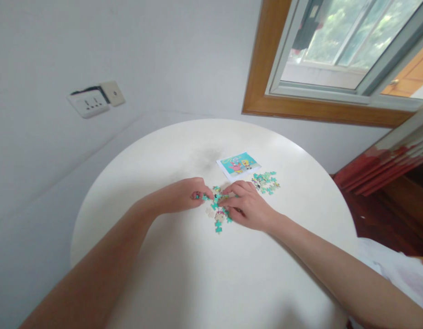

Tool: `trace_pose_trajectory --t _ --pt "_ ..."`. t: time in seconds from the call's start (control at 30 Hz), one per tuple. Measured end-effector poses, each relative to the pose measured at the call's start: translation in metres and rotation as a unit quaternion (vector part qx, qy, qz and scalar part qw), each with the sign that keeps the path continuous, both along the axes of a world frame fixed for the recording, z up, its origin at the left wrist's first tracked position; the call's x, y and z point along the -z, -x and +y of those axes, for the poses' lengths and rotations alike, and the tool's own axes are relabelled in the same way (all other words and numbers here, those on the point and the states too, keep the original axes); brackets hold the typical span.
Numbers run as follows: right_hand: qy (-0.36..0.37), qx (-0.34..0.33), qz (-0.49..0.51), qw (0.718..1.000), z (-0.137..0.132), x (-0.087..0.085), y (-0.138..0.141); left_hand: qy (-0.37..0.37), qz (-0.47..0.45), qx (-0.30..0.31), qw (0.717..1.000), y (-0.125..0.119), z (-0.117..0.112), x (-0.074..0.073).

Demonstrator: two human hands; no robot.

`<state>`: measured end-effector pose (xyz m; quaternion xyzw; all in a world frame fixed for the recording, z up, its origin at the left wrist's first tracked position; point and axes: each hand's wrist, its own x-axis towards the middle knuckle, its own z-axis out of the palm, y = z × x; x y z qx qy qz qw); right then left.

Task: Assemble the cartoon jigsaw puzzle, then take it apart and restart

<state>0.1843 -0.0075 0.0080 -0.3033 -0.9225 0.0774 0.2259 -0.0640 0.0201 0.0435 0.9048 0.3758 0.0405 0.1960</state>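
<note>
Puzzle pieces [218, 226] on the tabletop [286, 274]
Left hand [187, 192], grip curled round some; right hand [248, 205], grip touching others, closure unclear; picture card [240, 165] nearer the far edge.

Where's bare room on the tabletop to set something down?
Free: tabletop between left forearm and right forearm, nearer than the puzzle pieces; between left forearm and far-left rim; right of the farther piece pile. Crowded: the middle, where left hand and right hand reach those pieces, with the picture card beyond.
</note>
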Motion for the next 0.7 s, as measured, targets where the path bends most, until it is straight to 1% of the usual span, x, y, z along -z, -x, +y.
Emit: trace_pose_trajectory --t 0.1,0.27,0.37,0.5,0.7 --pt "0.007 -0.011 0.006 1.000 0.000 -0.001 0.000 0.000 -0.009 0.000 1.000 -0.001 0.000 0.000" --pt "0.029 0.035 0.010 0.999 -0.001 0.002 0.012 0.012 -0.022 0.016 1.000 -0.003 0.002 0.003" --pt "0.034 0.070 0.001 0.997 -0.003 0.004 0.020 0.023 -0.030 -0.010 0.999 -0.002 0.001 0.004" --pt "0.041 0.099 -0.008 0.994 -0.007 0.003 0.027 0.041 -0.040 -0.045 0.997 0.000 0.000 0.003" --pt "0.090 0.109 0.016 0.990 -0.008 0.003 0.030 0.038 -0.043 -0.053 0.997 -0.002 -0.001 0.002"
